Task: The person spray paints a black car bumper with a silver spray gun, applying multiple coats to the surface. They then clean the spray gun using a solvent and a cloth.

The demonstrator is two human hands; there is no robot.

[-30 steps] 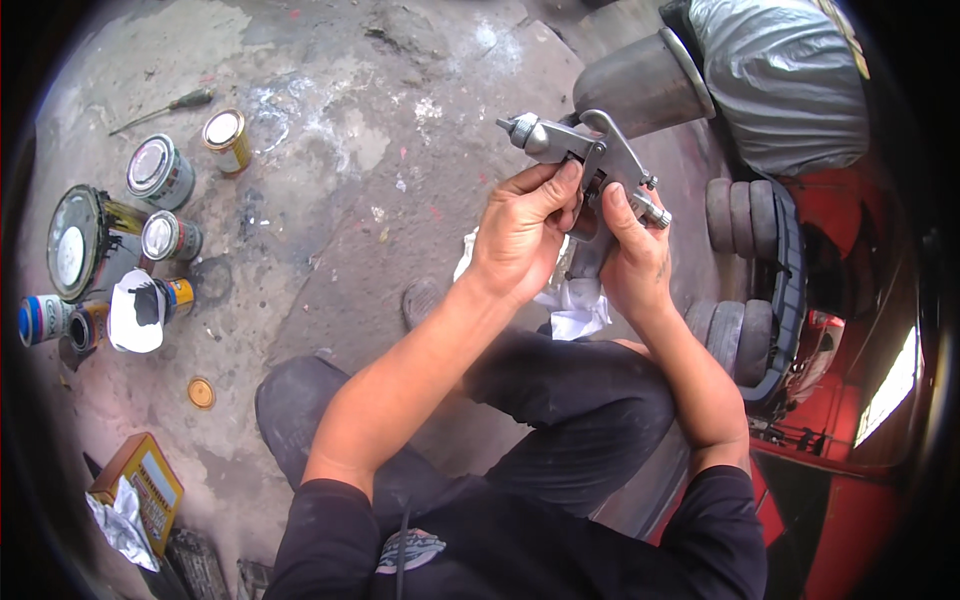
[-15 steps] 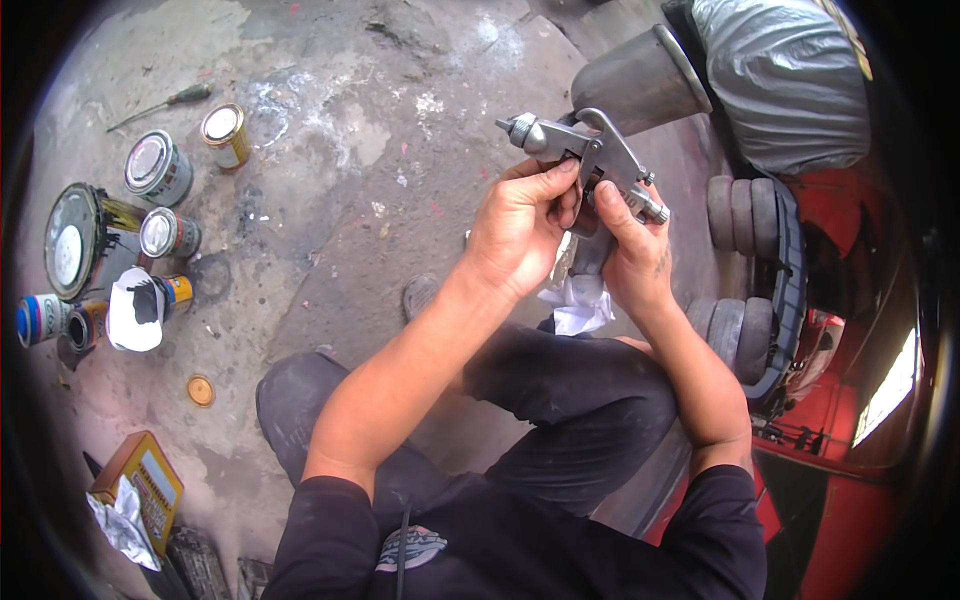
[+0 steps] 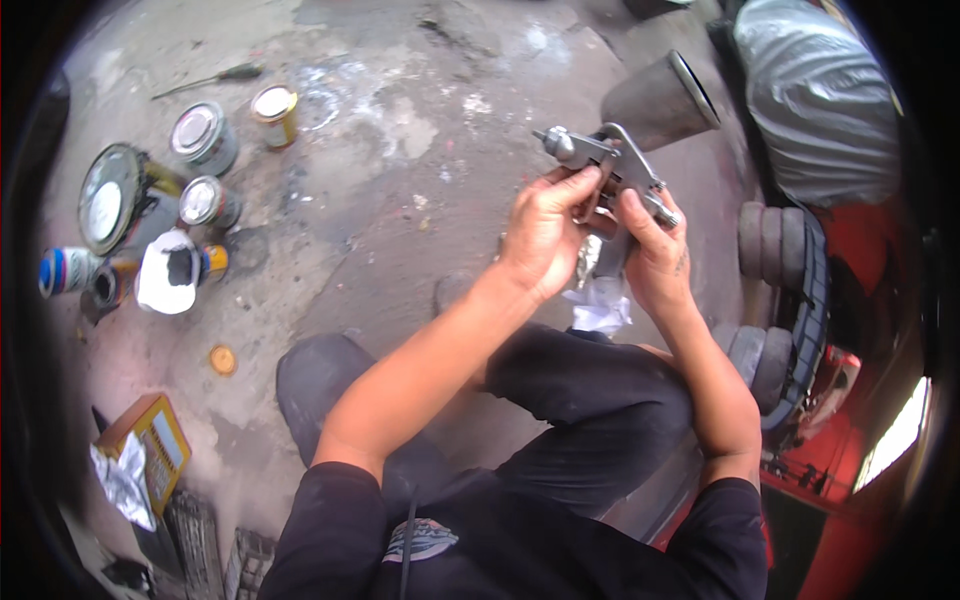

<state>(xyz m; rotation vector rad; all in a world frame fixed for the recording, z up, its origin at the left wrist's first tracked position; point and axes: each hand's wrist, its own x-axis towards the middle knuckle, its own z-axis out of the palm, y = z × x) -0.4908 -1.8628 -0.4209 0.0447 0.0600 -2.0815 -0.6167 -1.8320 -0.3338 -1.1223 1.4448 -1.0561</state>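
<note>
A silver metal spray gun (image 3: 612,165) is held up in front of me, its nozzle pointing left. The grey metal paint cup (image 3: 655,105) sits at its far side, mouth tilted to the right, and seems joined to the gun. My left hand (image 3: 548,228) is closed on the gun body behind the nozzle, thumb and fingers pinching by the trigger. My right hand (image 3: 655,250) is closed around the rear end, thumb near the knobs. The handle points down between both hands and is partly hidden. Below it lies crumpled white paper (image 3: 600,308).
Several paint cans (image 3: 205,140) stand on the stained floor at left, with a screwdriver (image 3: 215,80) beyond them. A yellow-brown box (image 3: 160,450) is nearer me. At right are grey rounded rolls (image 3: 775,245), a silver plastic-covered bundle (image 3: 815,100) and a red car part.
My view has shifted, so the floor and cans appear further right. Both hands keep their hold on the spray gun, which sits slightly lower and further right in view.
</note>
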